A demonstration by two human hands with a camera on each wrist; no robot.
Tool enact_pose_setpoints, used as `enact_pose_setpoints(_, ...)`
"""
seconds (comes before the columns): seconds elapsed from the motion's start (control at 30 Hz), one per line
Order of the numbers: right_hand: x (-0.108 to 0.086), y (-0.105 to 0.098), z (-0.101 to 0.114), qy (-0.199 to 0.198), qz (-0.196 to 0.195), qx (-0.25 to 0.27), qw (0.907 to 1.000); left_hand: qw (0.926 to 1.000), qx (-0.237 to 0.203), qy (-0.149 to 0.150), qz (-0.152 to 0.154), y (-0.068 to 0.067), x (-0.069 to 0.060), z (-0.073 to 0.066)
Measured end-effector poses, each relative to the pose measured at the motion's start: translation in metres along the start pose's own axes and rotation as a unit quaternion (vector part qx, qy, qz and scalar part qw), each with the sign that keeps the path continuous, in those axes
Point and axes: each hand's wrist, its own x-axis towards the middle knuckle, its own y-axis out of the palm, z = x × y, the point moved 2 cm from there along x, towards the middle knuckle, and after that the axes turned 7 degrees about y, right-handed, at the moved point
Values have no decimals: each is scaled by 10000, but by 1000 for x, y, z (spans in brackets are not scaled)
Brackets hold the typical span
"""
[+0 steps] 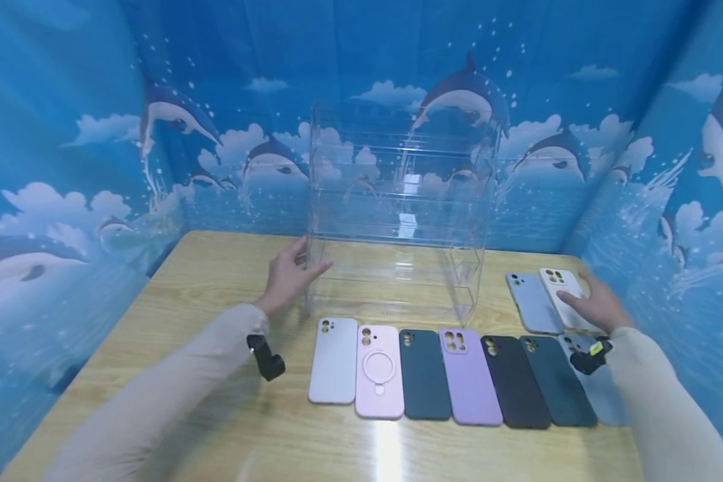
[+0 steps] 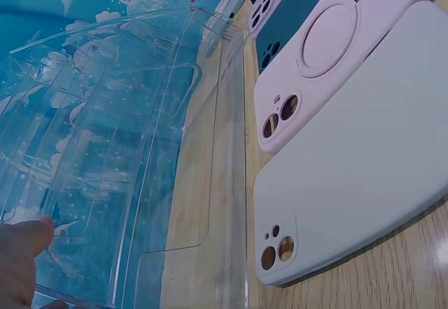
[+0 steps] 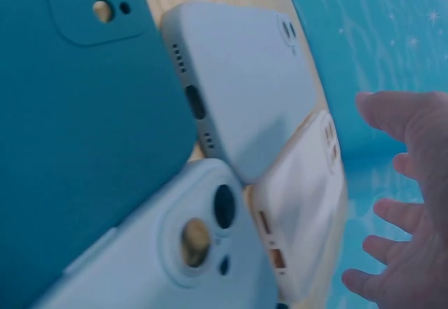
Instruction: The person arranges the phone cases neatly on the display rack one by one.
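A clear tiered acrylic rack point(image 1: 397, 268) stands on the wooden table. My left hand point(image 1: 289, 274) is at its left side, thumb along the front edge and fingers behind the side; in the left wrist view the hand point(image 2: 21, 260) is at the lower left against the rack point(image 2: 161, 183). With fingers spread, my right hand point(image 1: 599, 304) is over the white phone case point(image 1: 569, 298) at the far right, beside a light blue case point(image 1: 533, 301). The right wrist view shows this hand point(image 3: 413, 204) apart from the white case point(image 3: 301, 211), holding nothing.
Along the front lies a row of cases: white point(image 1: 333, 361), pink with a ring point(image 1: 378, 385), dark green point(image 1: 424, 375), purple point(image 1: 471, 378), black point(image 1: 516, 381), another green point(image 1: 559, 381) and pale blue point(image 1: 608, 398). A dolphin-print curtain point(image 1: 247, 67) surrounds the table point(image 1: 217, 268).
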Motion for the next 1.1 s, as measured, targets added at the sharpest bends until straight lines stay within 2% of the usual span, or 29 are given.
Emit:
enact_pose_setpoints(0.2, 6, 10, -8, 531, -218, 380, 9976, 9996, -24, 195, -192, 1, 0, 0)
enact_pose_setpoints(0.43, 12, 21, -14, 577, -487, 702, 9947, 9991, 32, 256, -337, 2, 1, 2)
enact_pose_setpoints(0.6, 13, 29, -15, 828, -615, 662, 9925, 9989, 110, 183, -419, 3, 2, 3)
enact_pose_setpoints(0.8, 16, 35, -16, 1041, -684, 363, 9915, 9990, 135, 120, -410, 2, 3, 3)
enact_pose_setpoints(1.0, 21, 39, -17, 1473, -669, 277, 9864, 9988, 115, 90, -468, 1, 4, 2)
enact_pose_setpoints(1.1, 22, 42, -18, 1531, -669, 215, 9857, 9987, 167, 79, -466, 1, 6, 2)
